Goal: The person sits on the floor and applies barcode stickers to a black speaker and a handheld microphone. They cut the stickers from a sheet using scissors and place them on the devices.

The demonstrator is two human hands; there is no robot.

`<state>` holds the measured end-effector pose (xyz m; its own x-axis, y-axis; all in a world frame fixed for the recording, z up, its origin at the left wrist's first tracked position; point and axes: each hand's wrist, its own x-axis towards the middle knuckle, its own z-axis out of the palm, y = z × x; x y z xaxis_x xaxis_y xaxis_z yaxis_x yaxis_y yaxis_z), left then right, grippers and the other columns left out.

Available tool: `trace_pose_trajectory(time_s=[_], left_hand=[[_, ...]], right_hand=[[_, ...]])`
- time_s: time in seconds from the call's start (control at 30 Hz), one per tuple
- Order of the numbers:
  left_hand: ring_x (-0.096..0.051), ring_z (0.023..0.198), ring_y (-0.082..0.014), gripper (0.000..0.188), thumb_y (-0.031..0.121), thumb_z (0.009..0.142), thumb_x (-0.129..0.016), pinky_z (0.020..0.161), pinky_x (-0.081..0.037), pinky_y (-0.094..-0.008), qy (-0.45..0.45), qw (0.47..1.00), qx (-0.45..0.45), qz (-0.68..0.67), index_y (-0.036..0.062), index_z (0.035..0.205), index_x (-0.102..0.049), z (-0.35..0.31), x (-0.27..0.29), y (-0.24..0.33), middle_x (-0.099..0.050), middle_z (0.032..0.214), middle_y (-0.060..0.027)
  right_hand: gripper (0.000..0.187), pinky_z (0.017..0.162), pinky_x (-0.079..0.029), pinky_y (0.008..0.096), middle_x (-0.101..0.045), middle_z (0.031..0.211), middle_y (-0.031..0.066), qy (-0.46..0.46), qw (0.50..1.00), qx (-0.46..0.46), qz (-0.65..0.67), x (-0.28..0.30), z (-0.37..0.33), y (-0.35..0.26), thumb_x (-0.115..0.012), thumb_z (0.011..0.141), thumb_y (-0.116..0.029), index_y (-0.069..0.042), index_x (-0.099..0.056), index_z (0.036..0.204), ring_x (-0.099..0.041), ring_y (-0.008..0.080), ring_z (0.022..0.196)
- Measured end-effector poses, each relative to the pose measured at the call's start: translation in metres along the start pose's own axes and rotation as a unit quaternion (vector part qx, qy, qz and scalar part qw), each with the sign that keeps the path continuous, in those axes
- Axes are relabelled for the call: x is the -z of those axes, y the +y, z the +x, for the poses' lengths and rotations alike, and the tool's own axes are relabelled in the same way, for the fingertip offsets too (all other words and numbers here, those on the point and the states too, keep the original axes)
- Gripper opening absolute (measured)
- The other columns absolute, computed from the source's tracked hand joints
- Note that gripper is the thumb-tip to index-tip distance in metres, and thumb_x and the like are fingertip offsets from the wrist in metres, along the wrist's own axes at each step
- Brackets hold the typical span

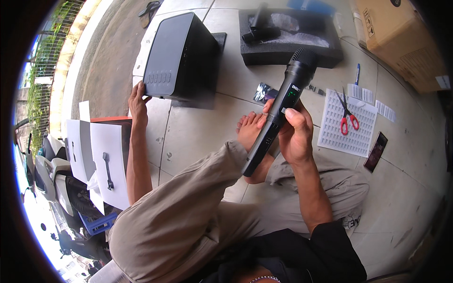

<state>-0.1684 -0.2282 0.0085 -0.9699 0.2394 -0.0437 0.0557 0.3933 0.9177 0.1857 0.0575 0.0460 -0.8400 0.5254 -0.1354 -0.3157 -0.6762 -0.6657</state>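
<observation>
- Right hand [295, 134] was closed around a black wireless microphone [278, 108], thumb laid on its body near a small lit display; the mesh head was tilted up and away toward the far right, the tail end low over the knee.
- Left hand [138, 101] was stretched out to the far left, fingers resting on the near lower edge of a black box-shaped speaker unit [177, 54]; nothing was gripped, and the fingers appeared loosely open against the casing.
- The person was seen seated on a tiled floor [198, 127], legs in khaki trousers, a bare foot [249, 129] just below the microphone.
- A black foam tray [292, 54] was noted beyond, holding a second dark microphone [259, 26].
- Red-handled scissors [348, 118] were lying on a white label sheet [347, 125] to the right; a blue pen [357, 74] lay farther off, and a dark phone [375, 152] nearer.
- A cardboard box [401, 37] was recorded at far right.
- White printed sheets [108, 165] stood at near left.
</observation>
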Motion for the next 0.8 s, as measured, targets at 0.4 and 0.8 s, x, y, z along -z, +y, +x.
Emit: trace_pose_trajectory(time_s=[0.4,0.8], left_hand=[[-0.063,0.106,-0.0177,0.054,0.044,0.103,-0.056,0.085,-0.055,-0.033,0.005,1.0,-0.003,0.019,0.0007,0.135,-0.06,0.0012,0.0006,0.0003,-0.066,0.119,-0.0112],[-0.063,0.102,-0.0159,0.054,0.045,0.103,-0.056,0.085,-0.055,-0.0323,0.0,1.0,-0.009,0.019,0.0011,0.136,-0.06,-0.002,-0.0007,0.0034,-0.066,0.115,-0.0101]], right_hand=[[0.043,0.078,-0.058,0.0387,-0.064,0.102,0.0212,0.003,1.0,0.01,-0.001,0.0058,0.0035,0.0018,-0.054,0.09,-0.021,0.005,-0.046,0.123,-0.069,0.028,0.077],[0.043,0.077,-0.058,0.0379,-0.063,0.101,0.0212,-0.002,1.0,0.018,-0.014,0.0096,0.005,0.0025,-0.055,0.09,-0.022,0.005,-0.046,0.122,-0.069,0.0281,0.076]])
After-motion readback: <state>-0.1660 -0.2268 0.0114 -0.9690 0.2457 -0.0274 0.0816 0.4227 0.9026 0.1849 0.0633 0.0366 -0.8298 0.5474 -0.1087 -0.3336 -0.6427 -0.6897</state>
